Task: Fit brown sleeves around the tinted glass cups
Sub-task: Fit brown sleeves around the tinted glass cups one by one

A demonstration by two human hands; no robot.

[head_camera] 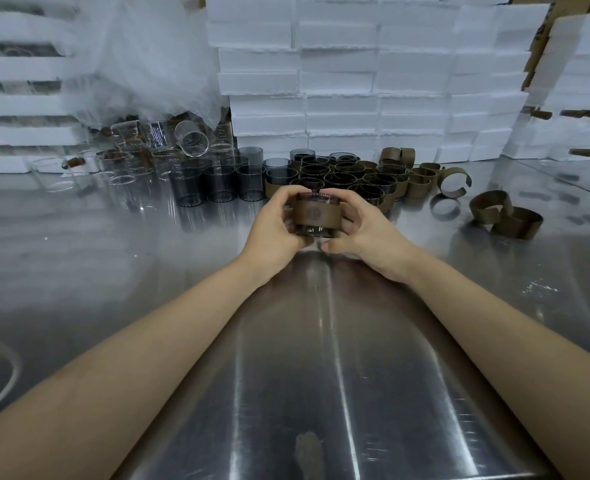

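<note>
Left hand (pixel 275 226) and right hand (pixel 362 227) both wrapped round cup (pixel 313 231), held just above bench (pixel 321 341). Sleeve (pixel 316 213) on cup, seating step. Next likely: square sleeve, set cup with sleeved cups (pixel 349 174), take bare cup (pixel 219 183).

One wide-angle view from the head, facing forward and down. Steel table (pixel 96 271) lies close below; white foam boxes (pixel 338 81) farther back.

Left hand (pixel 275 221), right hand (pixel 362 232), fingers curled.
</note>
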